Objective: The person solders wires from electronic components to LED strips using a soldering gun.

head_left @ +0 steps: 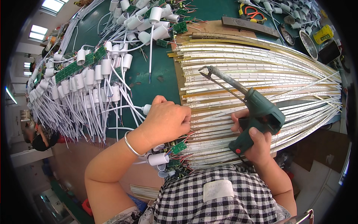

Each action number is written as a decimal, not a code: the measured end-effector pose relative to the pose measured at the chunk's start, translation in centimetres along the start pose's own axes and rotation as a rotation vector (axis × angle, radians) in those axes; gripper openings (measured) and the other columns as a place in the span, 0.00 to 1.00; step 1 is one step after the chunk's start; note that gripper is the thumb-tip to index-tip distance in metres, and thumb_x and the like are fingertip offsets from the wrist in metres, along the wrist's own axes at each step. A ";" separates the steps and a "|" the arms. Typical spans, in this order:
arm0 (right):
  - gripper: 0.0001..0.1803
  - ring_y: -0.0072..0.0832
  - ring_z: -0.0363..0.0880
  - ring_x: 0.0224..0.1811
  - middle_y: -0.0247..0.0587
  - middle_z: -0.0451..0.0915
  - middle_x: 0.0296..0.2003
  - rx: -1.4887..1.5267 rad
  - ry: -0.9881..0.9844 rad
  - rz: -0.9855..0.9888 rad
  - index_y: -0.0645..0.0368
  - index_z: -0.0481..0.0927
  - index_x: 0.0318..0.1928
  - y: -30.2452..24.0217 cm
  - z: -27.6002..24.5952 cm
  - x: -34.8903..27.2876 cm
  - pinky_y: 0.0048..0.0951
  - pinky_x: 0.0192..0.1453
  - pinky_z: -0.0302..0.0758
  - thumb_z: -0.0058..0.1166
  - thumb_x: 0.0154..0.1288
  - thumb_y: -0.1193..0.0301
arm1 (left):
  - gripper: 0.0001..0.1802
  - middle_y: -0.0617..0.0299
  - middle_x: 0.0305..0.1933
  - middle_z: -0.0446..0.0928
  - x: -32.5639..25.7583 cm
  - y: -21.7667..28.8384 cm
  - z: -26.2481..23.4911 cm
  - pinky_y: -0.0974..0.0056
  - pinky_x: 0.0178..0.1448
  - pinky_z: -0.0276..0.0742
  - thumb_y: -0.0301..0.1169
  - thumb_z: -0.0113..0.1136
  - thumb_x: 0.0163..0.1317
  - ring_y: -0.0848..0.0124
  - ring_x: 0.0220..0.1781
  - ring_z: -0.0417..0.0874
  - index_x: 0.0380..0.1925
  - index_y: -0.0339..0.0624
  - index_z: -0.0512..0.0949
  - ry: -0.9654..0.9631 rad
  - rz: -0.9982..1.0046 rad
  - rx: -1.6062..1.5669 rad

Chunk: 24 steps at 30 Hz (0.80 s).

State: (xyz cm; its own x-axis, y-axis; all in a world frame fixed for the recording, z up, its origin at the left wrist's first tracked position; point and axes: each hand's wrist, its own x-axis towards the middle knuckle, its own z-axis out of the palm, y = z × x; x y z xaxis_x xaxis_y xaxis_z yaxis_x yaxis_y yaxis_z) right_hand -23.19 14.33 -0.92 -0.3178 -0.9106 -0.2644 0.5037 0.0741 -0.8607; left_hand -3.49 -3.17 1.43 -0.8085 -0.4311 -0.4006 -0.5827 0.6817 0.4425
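My right hand [257, 143] is closed around the grip of a dark green soldering gun [261, 112]. Its long metal barrel points up and left, over the strips. My left hand [167, 116] is closed, its fingertips curled down at the left ends of the LED strips [223, 86]. What those fingers pinch is hidden beneath them. A white cylindrical cap with a cable [146, 109] sticks out from under the left hand. Just below that hand, another white cap [158, 159] lies beside a small green circuit board [178, 147] with thin wires at the strip ends.
Many white caps with cables and green boards [89, 76] cover the left of the green tabletop [158, 71]. At the back lie a dark metal bar [250, 27] and red-handled pliers [254, 15]. A round metal dish [308, 44] and a yellow container [323, 34] stand far right.
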 end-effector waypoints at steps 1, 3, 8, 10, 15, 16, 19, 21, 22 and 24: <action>0.34 0.33 0.77 0.47 0.48 0.75 0.52 0.000 0.000 0.000 0.65 0.67 0.61 0.0 0.0 0.0 0.34 0.50 0.74 0.58 0.58 0.61 | 0.03 0.68 0.20 0.75 0.0 0.0 0.0 0.60 0.52 0.58 0.32 0.59 0.50 0.69 0.28 0.75 0.21 0.49 0.78 -0.003 -0.004 -0.003; 0.34 0.33 0.77 0.47 0.48 0.74 0.52 -0.001 -0.008 0.007 0.65 0.66 0.61 0.0 0.0 0.0 0.34 0.50 0.74 0.58 0.58 0.61 | 0.03 0.68 0.20 0.75 0.0 0.0 -0.1 0.60 0.52 0.58 0.32 0.59 0.50 0.69 0.28 0.75 0.21 0.49 0.78 -0.005 -0.009 -0.006; 0.34 0.33 0.77 0.47 0.48 0.74 0.52 -0.001 -0.007 0.007 0.65 0.65 0.62 0.0 0.0 0.0 0.34 0.51 0.74 0.58 0.58 0.61 | 0.04 0.67 0.20 0.76 0.0 -0.1 -0.1 0.60 0.52 0.58 0.33 0.60 0.52 0.69 0.28 0.75 0.22 0.48 0.78 -0.019 -0.019 -0.024; 0.34 0.33 0.77 0.47 0.48 0.74 0.52 -0.008 -0.007 0.005 0.65 0.65 0.62 0.0 0.0 0.0 0.34 0.51 0.74 0.58 0.58 0.61 | 0.05 0.67 0.20 0.76 0.0 -0.1 -0.1 0.60 0.52 0.58 0.34 0.60 0.52 0.69 0.28 0.75 0.23 0.48 0.79 -0.018 -0.018 -0.033; 0.35 0.34 0.77 0.47 0.49 0.74 0.52 -0.024 -0.029 -0.035 0.64 0.64 0.63 0.1 -0.2 0.0 0.35 0.51 0.74 0.57 0.59 0.62 | 0.05 0.67 0.21 0.76 -0.1 -0.3 -0.2 0.61 0.53 0.58 0.34 0.61 0.54 0.69 0.27 0.75 0.24 0.48 0.79 -0.014 -0.006 -0.039; 0.35 0.34 0.77 0.47 0.49 0.74 0.52 -0.023 -0.029 -0.035 0.64 0.64 0.63 0.1 -0.2 0.0 0.35 0.51 0.74 0.57 0.59 0.62 | 0.05 0.68 0.21 0.76 -0.1 -0.3 -0.3 0.61 0.53 0.57 0.34 0.61 0.54 0.69 0.28 0.75 0.25 0.48 0.78 -0.022 -0.012 -0.100; 0.34 0.34 0.78 0.47 0.49 0.74 0.52 -0.015 -0.031 -0.036 0.64 0.63 0.64 0.1 -0.2 -0.1 0.35 0.51 0.74 0.57 0.60 0.63 | 0.05 0.70 0.22 0.76 -0.4 -0.2 -1.3 0.61 0.55 0.56 0.35 0.62 0.55 0.71 0.29 0.74 0.26 0.49 0.78 -0.036 -0.006 -0.213; 0.34 0.35 0.78 0.47 0.49 0.74 0.52 -0.003 -0.029 -0.047 0.64 0.63 0.64 0.2 -0.3 -0.1 0.36 0.52 0.74 0.57 0.60 0.63 | 0.05 0.71 0.23 0.76 -0.5 -0.3 -1.9 0.61 0.55 0.55 0.35 0.63 0.56 0.72 0.31 0.74 0.27 0.49 0.79 -0.044 0.009 -0.266; 0.34 0.35 0.78 0.47 0.49 0.74 0.52 -0.003 -0.029 -0.048 0.64 0.63 0.64 0.2 -0.2 -0.1 0.36 0.52 0.74 0.57 0.60 0.63 | 0.05 0.72 0.24 0.76 -0.6 -0.4 -2.2 0.62 0.56 0.54 0.36 0.64 0.56 0.73 0.32 0.73 0.28 0.50 0.79 -0.078 0.042 -0.261; 0.34 0.35 0.78 0.47 0.49 0.74 0.52 -0.003 -0.030 -0.043 0.64 0.63 0.64 0.1 -0.2 -0.1 0.36 0.51 0.74 0.57 0.60 0.63 | 0.06 0.72 0.24 0.75 -0.6 -0.5 -2.5 0.62 0.56 0.53 0.37 0.65 0.55 0.74 0.34 0.73 0.29 0.51 0.80 -0.112 0.076 -0.257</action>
State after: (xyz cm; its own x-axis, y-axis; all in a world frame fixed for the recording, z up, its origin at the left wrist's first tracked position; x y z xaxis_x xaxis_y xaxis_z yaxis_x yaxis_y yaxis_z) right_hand -23.30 14.51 -1.10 -0.3145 -0.9249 -0.2136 0.4872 0.0359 -0.8725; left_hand -2.88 -4.75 3.44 -0.8449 -0.3063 -0.4385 -0.5340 0.5312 0.6578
